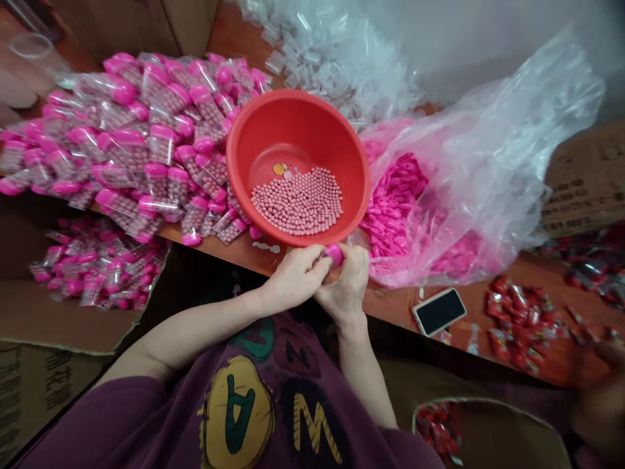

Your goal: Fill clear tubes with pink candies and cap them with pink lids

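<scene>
Just below the near rim of a red plastic basin (239, 189), my two hands meet around a small container with a pink cap (334, 255). My left hand (297, 277) is closed on it, thumb and fingers bent round it. From the other side my right hand (347, 281) grips it too, with curled fingers. The container's body is mostly hidden by the hands. Inside the basin lies a layer of small pink beads (303, 203). To the right, bright pink caps (393, 212) spill from a clear plastic bag (493, 163).
Filled pink-capped containers (161, 140) are heaped at left, with more in a cardboard box (97, 329). Clear empty tubes (336, 58) lie behind the basin. A phone (439, 311) and red packets (520, 319) sit at right. Another person's blurred hand (612, 355) is at the right edge.
</scene>
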`<state>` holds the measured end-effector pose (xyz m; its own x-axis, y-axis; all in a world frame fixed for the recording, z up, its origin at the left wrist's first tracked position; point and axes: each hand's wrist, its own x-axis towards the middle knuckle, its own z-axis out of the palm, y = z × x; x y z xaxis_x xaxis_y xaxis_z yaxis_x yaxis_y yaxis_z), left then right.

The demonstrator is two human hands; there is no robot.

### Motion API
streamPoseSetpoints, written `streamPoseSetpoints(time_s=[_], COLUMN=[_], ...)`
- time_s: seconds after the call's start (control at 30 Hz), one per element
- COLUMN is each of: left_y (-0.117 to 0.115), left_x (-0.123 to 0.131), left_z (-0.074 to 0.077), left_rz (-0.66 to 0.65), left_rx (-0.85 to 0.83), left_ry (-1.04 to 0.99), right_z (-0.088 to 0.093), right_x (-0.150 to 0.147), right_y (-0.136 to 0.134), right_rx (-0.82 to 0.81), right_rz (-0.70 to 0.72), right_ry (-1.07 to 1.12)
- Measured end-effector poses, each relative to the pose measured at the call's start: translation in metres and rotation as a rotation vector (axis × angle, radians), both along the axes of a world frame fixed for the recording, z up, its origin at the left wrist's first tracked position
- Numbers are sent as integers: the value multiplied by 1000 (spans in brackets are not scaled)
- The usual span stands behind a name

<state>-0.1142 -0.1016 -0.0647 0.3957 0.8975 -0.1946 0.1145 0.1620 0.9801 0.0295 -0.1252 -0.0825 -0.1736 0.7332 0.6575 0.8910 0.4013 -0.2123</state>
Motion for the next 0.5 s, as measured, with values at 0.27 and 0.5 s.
streamPoseSetpoints(time_s=[0.27,0.5], left_y=[13,139], left_x=[-41,-132], left_z=[37,46], left_rz=[-183,652], left_rx=[275,574], left_ry=[131,228], right_z=[-6,-19], right_x=[-11,-21], right_y=[3,5], right_rx=[-116,-244], right_rz=[145,203], right_ry=[205,169])
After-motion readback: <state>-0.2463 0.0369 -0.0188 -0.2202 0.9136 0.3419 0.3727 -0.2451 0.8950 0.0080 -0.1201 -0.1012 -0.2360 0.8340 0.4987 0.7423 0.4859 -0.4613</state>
